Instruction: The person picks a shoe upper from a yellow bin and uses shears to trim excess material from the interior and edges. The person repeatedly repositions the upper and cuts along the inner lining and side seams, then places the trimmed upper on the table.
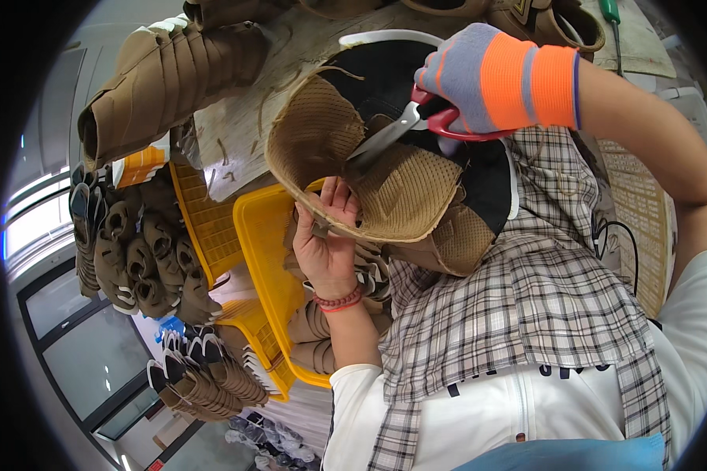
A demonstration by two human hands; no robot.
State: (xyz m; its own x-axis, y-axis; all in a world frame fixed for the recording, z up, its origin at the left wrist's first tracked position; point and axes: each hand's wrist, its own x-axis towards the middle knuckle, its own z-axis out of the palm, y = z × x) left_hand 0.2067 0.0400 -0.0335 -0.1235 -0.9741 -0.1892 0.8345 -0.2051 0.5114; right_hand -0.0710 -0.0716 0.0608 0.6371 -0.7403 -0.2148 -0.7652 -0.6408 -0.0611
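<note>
Before me is a brown shoe upper (404, 192), its tan mesh lining spread toward me and its black inner part beyond. My bare left hand (326, 239), with a beaded bracelet at the wrist, grips the upper's lower left edge between thumb and fingers. A grey and orange knit glove covers my right hand (467, 82). Its fingers are wrapped round the red handles of a pair of scissors (385, 140). The blades point down and left into the hollow of the upper, against the lining. Whether their tips touch a thread is too small to tell.
Nested brown uppers (177, 82) lie on the worktable (232, 141), among thread scraps. Yellow crates (251, 228) stand left of my lap. More uppers (149, 267) are stacked farther left. A green-handled tool (611, 12) lies at the far right, and a checked apron (518, 298) covers my lap.
</note>
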